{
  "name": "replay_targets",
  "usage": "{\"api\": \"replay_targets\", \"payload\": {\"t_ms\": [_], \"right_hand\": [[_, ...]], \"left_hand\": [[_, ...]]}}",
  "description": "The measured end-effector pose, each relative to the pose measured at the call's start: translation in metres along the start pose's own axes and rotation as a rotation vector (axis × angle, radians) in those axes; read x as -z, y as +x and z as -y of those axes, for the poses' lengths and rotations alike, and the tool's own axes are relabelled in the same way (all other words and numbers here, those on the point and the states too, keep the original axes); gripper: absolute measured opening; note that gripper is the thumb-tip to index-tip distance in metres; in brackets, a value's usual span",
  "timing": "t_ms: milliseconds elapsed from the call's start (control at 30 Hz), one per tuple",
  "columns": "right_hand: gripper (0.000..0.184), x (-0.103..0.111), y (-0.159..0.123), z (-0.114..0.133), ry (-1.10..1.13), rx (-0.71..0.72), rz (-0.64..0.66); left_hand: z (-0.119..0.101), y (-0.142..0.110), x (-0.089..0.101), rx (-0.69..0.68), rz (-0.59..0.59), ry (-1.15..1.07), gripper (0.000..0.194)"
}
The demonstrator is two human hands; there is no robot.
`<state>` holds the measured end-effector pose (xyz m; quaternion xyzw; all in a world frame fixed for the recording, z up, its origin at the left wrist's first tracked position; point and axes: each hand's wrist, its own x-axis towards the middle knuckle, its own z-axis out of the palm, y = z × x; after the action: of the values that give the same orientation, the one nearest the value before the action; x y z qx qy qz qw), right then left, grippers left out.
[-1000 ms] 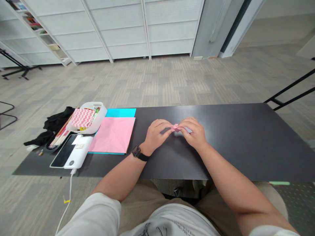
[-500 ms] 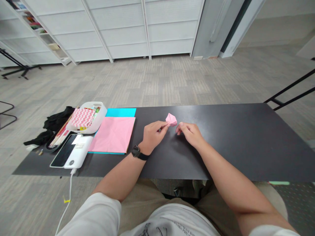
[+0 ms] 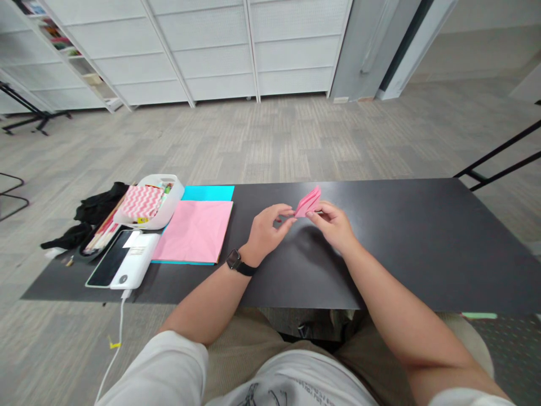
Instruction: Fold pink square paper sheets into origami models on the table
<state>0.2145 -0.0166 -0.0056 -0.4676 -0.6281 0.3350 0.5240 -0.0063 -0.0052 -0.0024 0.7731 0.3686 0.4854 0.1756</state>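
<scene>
A small folded piece of pink paper [image 3: 307,202] is held up above the dark table, showing layered folds along its upper side. My right hand [image 3: 335,225] pinches its right lower part between thumb and fingers. At the paper's left corner is my left hand [image 3: 270,230], its thumb and fingertips slightly apart; whether they touch the corner I cannot tell. A black watch [image 3: 234,260] is on the left wrist. To the left lies a stack of paper with a pink sheet [image 3: 196,230] on top and a blue sheet [image 3: 209,193] sticking out behind.
On the dark table [image 3: 401,242], a white basket [image 3: 172,206] holds a pink-and-white zigzag item [image 3: 141,202]. Nearer lie a phone [image 3: 110,264] and a white power bank [image 3: 137,262] with a cable [image 3: 121,321]. A black cloth [image 3: 101,204] and a dark tray [image 3: 89,254] sit at the far left.
The folded pink paper has passed from my left fingers into my right hand's pinch and been turned, its layered edge now showing. My left fingers have loosened; the things at left stay put.
</scene>
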Motion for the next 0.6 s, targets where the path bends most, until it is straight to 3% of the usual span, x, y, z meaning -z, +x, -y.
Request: {"api": "replay_targets", "payload": {"t_ms": [67,167,467,600], "right_hand": [[0.024,0.001,0.0,0.0,-0.098,0.099,-0.009],[0.015,0.002,-0.001,0.001,-0.207,0.191,-0.017],[0.01,0.004,0.0,-0.004,-0.298,0.23,0.009],[0.029,0.005,0.0,-0.006,-0.215,0.185,0.069]], "left_hand": [[0.003,0.001,0.0,0.048,0.011,-0.046,0.031],[0.006,0.003,0.001,0.045,0.07,-0.056,0.024],[0.015,0.004,-0.001,0.05,0.122,0.04,0.002],[0.02,0.006,0.002,0.07,0.124,0.103,0.002]]}}
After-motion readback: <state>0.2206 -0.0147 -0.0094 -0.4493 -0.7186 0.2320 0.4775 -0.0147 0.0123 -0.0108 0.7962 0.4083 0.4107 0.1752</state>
